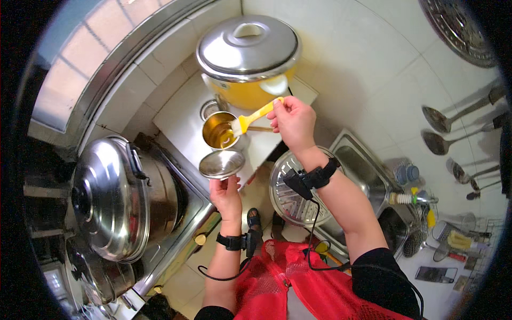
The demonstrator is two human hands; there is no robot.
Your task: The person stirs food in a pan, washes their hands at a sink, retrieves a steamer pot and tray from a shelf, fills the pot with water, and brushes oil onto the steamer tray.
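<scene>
My right hand (292,122) grips the yellow handle of a small brush (250,118), whose pale bristles dip into a small steel pot of golden oil (218,131). The pot stands on a white counter (178,120). My left hand (226,196) holds the pot's round steel lid (222,164) by its edge, just below the pot. Behind them sits a yellow pot with a steel lid (248,50).
A large steel pressure cooker (114,197) sits on the stove at left. A round perforated steel plate (293,194) lies by the sink (368,178) at right. Ladles (445,120) hang on the tiled wall. Scrubbers and bottles crowd the sink's far side.
</scene>
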